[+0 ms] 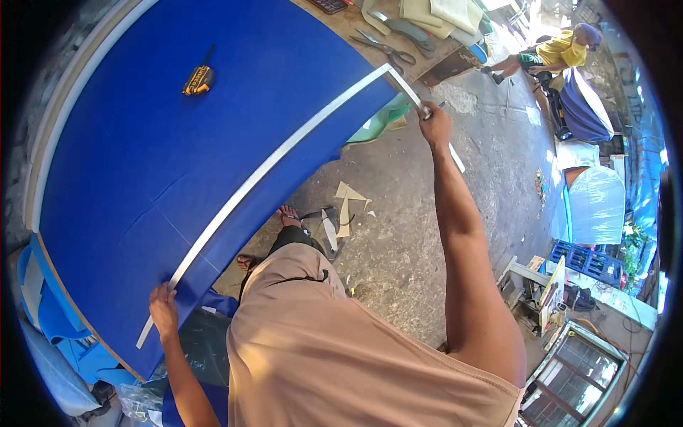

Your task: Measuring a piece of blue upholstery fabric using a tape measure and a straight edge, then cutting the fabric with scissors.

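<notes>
A long metal L-square (274, 156) lies across a sheet of blue material (213, 135) spread over the table. Its short arm sticks out past the table's near edge at the right. My right hand (435, 127) is closed around that short arm; a small dark tip, perhaps of a pen, shows by the fingers. Near the long arm's lower left end, my left hand (164, 310) grips the metal strip at its edge, thumb and fingers on it. Faint lines run on the blue sheet under the strip. A yellow and black tape measure (198, 80) rests farther up the sheet.
Scissors (386, 49), a calculator (329, 6) and folded pale material (437, 16) lie at the table's far end. Cream scraps (346, 206) litter the concrete floor by my feet. A person in yellow (562, 50) sits at the far right. Blue crates (587, 261) stand at right.
</notes>
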A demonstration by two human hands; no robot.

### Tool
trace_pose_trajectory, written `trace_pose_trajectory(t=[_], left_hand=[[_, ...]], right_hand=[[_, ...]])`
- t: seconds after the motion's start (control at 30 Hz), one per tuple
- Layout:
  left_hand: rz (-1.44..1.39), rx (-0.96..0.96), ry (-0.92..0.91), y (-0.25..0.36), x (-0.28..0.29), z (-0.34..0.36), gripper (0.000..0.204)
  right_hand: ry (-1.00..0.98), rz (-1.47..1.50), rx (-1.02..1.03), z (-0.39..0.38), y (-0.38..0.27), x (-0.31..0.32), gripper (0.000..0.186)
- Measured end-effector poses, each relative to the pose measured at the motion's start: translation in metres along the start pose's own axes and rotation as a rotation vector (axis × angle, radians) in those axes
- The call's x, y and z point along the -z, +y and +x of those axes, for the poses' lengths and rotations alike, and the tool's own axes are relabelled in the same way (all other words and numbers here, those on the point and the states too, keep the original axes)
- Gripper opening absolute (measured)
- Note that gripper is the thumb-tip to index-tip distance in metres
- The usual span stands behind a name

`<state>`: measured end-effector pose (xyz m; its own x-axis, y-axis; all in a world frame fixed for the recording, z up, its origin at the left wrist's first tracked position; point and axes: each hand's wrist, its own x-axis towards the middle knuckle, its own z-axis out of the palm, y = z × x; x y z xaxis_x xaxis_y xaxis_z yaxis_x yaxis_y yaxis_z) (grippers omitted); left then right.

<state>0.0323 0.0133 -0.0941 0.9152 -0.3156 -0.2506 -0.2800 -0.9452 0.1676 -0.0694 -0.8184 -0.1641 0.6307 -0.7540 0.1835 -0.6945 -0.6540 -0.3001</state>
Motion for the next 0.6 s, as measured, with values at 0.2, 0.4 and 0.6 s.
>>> trace_pose_trajectory(t=[0.2,0.4,0.6], left_hand=[[0.036,0.051,0.037,-0.004,-0.006,-0.002,0.030],[0.043,0.114,0.038,-0.004,-0.009,-0.004,0.030],[0.031,0.048,0.041,-0.002,-0.005,-0.002,0.032]], right_hand=[[-0.007,0.065,0.040,-0.005,0.006,0.003,0.032],[-0.041,0.068,0.038,-0.004,0.012,0.003,0.032],[-0.043,0.090,0.071,-0.002,0.021,-0.004,0.033]])
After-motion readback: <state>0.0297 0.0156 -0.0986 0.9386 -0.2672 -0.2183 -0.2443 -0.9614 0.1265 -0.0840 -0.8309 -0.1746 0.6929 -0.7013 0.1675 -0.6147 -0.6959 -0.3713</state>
